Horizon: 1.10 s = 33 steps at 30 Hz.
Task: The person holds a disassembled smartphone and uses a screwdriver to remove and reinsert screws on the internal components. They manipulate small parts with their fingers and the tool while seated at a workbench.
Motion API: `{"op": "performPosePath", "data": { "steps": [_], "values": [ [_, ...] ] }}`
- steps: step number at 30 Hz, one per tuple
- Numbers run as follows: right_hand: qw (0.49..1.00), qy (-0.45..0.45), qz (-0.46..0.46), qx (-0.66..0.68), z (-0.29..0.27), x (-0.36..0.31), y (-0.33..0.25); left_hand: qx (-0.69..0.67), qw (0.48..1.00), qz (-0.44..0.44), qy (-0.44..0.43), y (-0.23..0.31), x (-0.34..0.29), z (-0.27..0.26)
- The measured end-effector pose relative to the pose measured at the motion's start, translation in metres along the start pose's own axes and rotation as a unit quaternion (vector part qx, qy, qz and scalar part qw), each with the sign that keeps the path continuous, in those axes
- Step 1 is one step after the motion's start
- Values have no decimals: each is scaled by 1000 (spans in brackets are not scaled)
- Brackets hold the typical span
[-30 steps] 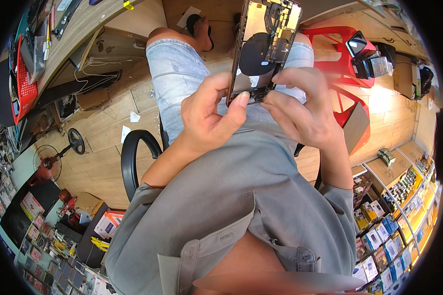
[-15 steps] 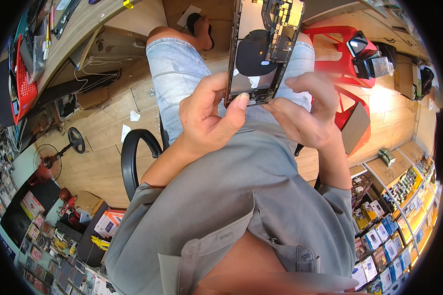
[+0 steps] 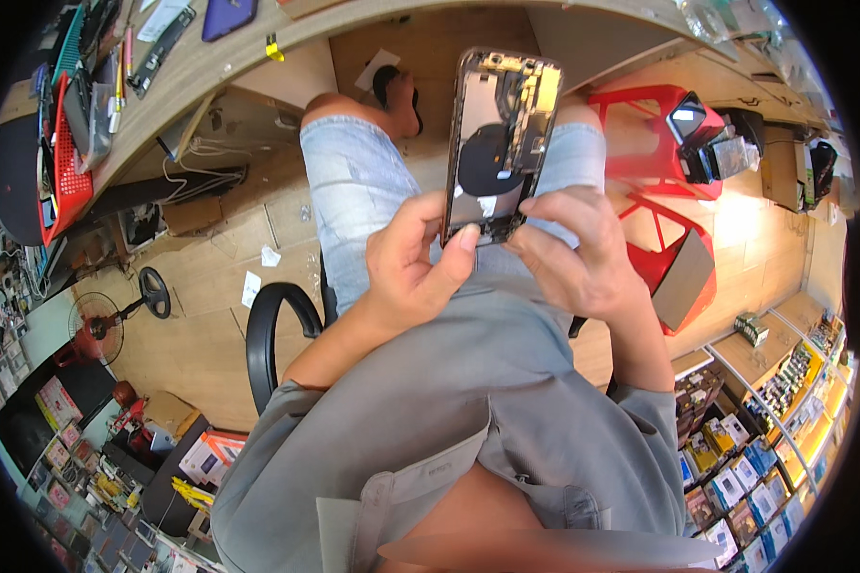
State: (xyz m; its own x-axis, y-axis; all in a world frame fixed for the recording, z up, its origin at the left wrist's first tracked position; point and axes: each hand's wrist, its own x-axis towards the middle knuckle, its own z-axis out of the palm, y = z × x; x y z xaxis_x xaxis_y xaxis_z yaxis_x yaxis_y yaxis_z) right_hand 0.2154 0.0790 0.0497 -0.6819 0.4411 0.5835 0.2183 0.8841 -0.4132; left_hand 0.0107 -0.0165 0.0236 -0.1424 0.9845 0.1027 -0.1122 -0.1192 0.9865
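An opened smartphone body (image 3: 488, 158) is held up over my lap, its inside facing me. Inside it show a round black pad, gold-coloured shielding at the top right and a white scrap near the bottom. My left hand (image 3: 419, 256) is closed on its lower left corner, thumb lying over the bottom edge. My right hand (image 3: 581, 244) is at the lower right side, thumb and forefinger at the frame's edge. Those fingertips are close together; whether they grip the edge or some small part is too small to make out.
A wooden desk edge (image 3: 229, 67) curves along the far side, with a red basket (image 3: 70, 158) at its left. Red stools (image 3: 640, 105) stand to the right, loaded with small items. A black chair armrest (image 3: 263, 329) is beside my left arm, a fan (image 3: 96, 325) further left.
The phone body sits lower in view and its whole top edge now shows. My right fingers have closed in on its lower right side; the desk edge shows more.
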Motion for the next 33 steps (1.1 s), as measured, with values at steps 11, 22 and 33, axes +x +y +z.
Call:
{"op": "performPosePath", "data": {
  "steps": [11,22,33],
  "values": [
    [999,10,36,24,14,10,12,-194,976,-92,26,-10,19,-13],
    [978,55,159,125,19,22,29,-184,979,-85,15,-15,31,-21],
    [562,123,667,-474,-129,-375,168,-166,983,-78,20,-16,39,-30]
  ]
}}
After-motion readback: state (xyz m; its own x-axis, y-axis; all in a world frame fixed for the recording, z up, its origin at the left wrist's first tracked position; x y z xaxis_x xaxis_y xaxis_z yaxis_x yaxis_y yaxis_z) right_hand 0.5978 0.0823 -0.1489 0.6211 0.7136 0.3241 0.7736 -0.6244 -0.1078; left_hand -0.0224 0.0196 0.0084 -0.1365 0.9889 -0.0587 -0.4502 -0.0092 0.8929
